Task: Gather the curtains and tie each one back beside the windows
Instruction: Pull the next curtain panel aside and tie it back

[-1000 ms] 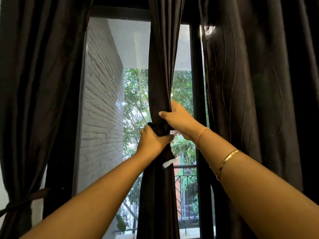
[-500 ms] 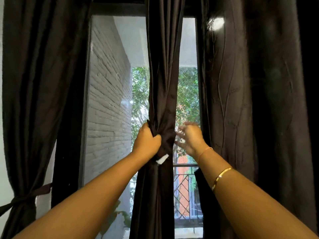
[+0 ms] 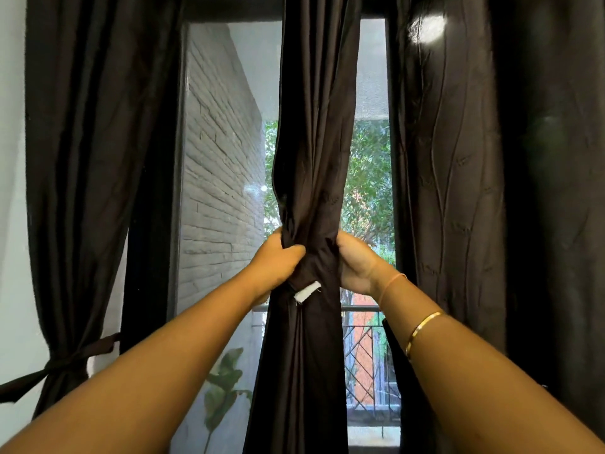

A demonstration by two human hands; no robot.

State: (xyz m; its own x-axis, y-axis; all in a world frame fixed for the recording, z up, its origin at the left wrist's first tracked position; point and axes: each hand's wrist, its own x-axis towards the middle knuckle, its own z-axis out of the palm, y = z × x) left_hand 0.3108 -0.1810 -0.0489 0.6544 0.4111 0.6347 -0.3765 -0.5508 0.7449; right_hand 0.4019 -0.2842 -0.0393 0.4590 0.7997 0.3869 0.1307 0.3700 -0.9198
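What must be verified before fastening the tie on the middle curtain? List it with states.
1. The middle dark brown fabric curtain gathered into one bundle: ok.
2. The left hand grips the bundle: ok.
3. The right hand grips its other side: ok.
4. Tie fastened round it: cannot tell; a small white fabric tab sticks out.
5. The left dark fabric curtain tied back with a dark band: ok.
6. The right dark fabric curtain tied: not ok, no tie seen.

A pale brick wall [image 3: 222,178], green trees [image 3: 370,178] and a balcony railing [image 3: 360,309] (diagonal bars) lie outside.
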